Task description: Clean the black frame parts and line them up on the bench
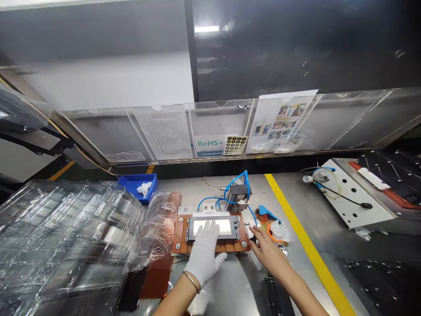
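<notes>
Head view: gloved left hand [204, 255] lies spread on the pale panel [225, 227], gripping nothing.
Right hand [267, 251]: bare, at the fixture's [178, 234] right edge; grip unclear.
Panel: in the fixture, on the bench [237, 287]; light, even pressure looks best.

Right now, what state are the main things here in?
Left hand: gloved, spread over the panel
Right hand: bare, at the fixture's right edge
Panel: flat, partly covered
Blue bin: open, crumpled white material inside
Clear trays: stacked
Plastic film: crumpled
Papers: in clear pockets
</notes>
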A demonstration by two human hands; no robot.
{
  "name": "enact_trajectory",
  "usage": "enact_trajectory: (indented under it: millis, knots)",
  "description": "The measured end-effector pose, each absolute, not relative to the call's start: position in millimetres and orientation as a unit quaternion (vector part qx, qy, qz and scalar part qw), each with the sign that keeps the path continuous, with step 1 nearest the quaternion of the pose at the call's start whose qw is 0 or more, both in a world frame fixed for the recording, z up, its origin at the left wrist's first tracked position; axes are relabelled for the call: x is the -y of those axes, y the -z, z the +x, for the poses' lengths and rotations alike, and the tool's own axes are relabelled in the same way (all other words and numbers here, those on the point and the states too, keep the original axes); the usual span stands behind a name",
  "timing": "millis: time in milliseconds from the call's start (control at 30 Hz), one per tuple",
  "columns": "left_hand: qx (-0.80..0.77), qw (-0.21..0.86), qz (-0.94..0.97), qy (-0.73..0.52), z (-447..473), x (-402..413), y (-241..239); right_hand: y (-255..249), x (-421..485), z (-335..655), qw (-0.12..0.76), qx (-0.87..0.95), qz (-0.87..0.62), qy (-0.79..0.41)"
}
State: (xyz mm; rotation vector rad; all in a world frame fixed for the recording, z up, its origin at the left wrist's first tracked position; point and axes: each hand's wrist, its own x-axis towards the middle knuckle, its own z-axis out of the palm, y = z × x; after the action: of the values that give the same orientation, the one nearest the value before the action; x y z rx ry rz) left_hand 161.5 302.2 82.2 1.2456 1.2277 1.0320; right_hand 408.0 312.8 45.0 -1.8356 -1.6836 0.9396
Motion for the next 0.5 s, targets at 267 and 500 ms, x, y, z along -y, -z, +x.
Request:
enact_trajectory:
  millis: [267,500]
  knots:
    - [-0.551,0.432,0.613,-0.366,156,-301,-76,-58,-319,419,0.142,0.658,-0.679,-0.295]
    - [-0.705,0.345,0.536,-0.309,96,-303,-73,-51,-325,398,0.234,0.608,-0.661,-0.374]
